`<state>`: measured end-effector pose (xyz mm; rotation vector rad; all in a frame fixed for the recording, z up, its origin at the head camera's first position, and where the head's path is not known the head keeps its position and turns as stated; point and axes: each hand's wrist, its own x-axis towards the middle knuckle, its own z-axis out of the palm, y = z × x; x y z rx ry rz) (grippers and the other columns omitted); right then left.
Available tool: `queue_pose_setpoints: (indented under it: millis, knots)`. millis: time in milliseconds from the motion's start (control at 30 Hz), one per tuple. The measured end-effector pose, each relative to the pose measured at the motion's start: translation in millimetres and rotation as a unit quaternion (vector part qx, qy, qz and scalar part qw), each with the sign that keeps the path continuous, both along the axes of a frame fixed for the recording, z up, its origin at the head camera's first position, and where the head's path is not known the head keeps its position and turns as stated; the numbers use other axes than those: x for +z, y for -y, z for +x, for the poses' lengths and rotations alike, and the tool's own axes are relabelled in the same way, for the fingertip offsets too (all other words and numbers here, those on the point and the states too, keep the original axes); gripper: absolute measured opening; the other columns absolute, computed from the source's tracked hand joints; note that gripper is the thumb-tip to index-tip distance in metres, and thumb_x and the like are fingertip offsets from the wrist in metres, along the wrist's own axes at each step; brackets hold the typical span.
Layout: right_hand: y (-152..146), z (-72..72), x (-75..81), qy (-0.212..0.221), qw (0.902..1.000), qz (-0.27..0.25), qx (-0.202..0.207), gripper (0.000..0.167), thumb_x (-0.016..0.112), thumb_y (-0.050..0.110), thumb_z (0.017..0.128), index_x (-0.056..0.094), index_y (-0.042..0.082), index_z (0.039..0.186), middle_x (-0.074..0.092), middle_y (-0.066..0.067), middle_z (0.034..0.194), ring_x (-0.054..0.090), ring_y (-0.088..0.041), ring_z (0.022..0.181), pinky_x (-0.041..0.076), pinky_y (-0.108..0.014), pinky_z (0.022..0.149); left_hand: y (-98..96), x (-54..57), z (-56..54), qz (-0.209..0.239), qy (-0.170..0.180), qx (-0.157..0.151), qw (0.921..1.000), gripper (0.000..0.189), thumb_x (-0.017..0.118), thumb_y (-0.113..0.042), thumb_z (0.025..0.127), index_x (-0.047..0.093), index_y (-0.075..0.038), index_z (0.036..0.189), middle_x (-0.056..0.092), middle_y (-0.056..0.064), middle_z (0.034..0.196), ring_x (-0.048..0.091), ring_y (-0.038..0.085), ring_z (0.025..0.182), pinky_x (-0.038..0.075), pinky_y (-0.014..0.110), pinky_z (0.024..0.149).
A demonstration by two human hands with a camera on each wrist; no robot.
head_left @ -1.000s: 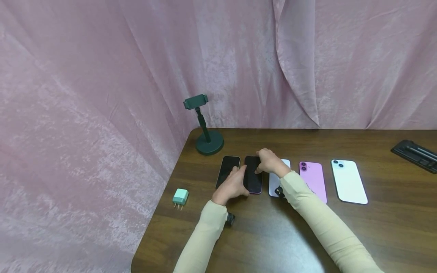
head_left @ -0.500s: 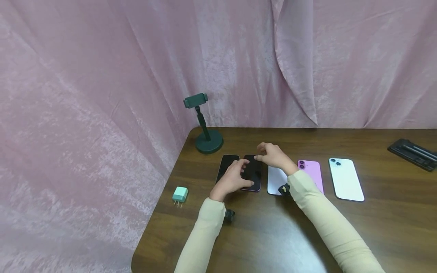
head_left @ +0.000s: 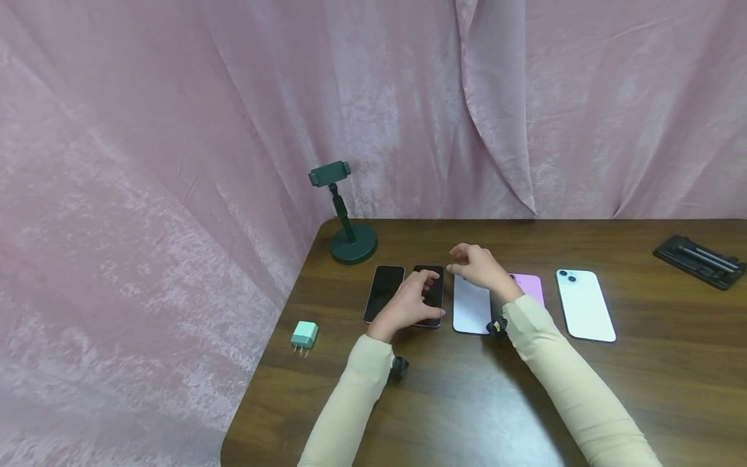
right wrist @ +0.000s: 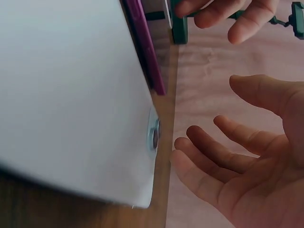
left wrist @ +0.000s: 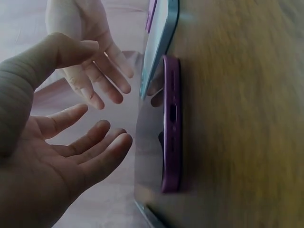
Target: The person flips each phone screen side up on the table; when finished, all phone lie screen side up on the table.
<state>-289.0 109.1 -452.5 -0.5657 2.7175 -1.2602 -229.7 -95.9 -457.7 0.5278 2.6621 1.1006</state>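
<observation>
Dark wood counter (head_left: 642, 389), and on it I see a row of phones lying flat, side by side, each with its long axis running away from me. The purple-edged phone (head_left: 430, 295) is second from the left, screen up, directly under my left hand (head_left: 411, 305). From the left wrist view its purple rim (left wrist: 171, 123) faces the palm with a small gap between, so I judge nothing is gripped. My left hand hovers with fingers spread and relaxed. My right hand (head_left: 481, 269) hangs just beyond and to the right, over the far end of the white phone (head_left: 471, 305), fingers loose and also holding nothing. The left hand is the nearer one to the purple-edged phone; the right is closer to its far short edge. A black phone (head_left: 385, 292) lies just left of it.
</observation>
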Motion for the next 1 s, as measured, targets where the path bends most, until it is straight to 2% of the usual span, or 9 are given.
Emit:
queue_pose_setpoints:
  millis: [200,333,633,800,1000]
  knots:
    - [-15.5,2.9,-3.8,0.005,0.9999,0.002,-0.011,0.041,0.066,0.012,0.095,0.058,-0.014,0.127,0.063,-0.032,0.121,0.061,-0.044,0.111,0.05,-0.055,0.09,-14.8,0.2,-0.6,0.007,0.013,-0.024,0.9996,0.072,0.082,-0.015,0.084,0.047,-0.006,0.146,0.05,0.013,0.136,0.052,0.025,0.121,0.051,0.028,0.091]
    - [-24.6,5.3,-6.1,0.005,0.9999,0.009,-0.011,0.041,0.065,0.01,0.096,0.057,-0.015,0.126,0.062,-0.033,0.121,0.06,-0.046,0.111,0.05,-0.056,0.091,-23.3,-1.8,-0.2,0.014,0.017,-0.041,0.9989,0.073,0.083,-0.013,0.084,0.046,-0.005,0.146,0.051,0.014,0.133,0.056,0.026,0.115,0.052,0.025,0.087]
    - [-31.3,5.3,-7.7,0.021,0.9996,0.018,-0.008,0.041,0.064,0.011,0.096,0.056,-0.015,0.126,0.063,-0.033,0.119,0.06,-0.047,0.112,0.049,-0.056,0.093,-34.4,-9.5,1.8,0.004,0.025,-0.049,0.9985,0.077,0.086,-0.011,0.08,0.047,-0.008,0.146,0.051,0.011,0.128,0.061,0.021,0.108,0.052,0.023,0.085]
    - [-32.8,7.3,-5.1,0.03,0.9989,0.036,-0.006,0.042,0.061,0.014,0.098,0.056,-0.015,0.126,0.063,-0.033,0.119,0.061,-0.047,0.111,0.049,-0.055,0.093,-42.2,-12.8,2.9,-0.044,0.013,-0.071,0.9964,0.083,0.089,-0.01,0.077,0.046,-0.011,0.148,0.05,0.01,0.132,0.054,0.015,0.105,0.049,0.022,0.084]
    - [-35.1,10.1,-2.5,0.036,0.9981,0.05,-0.007,0.039,0.056,0.012,0.099,0.056,-0.017,0.125,0.064,-0.034,0.117,0.06,-0.048,0.111,0.049,-0.056,0.093,-52.6,-13.7,5.7,-0.104,0.016,-0.078,0.9914,0.089,0.09,-0.006,0.074,0.045,-0.017,0.15,0.048,0.008,0.13,0.049,0.014,0.103,0.048,0.024,0.081]
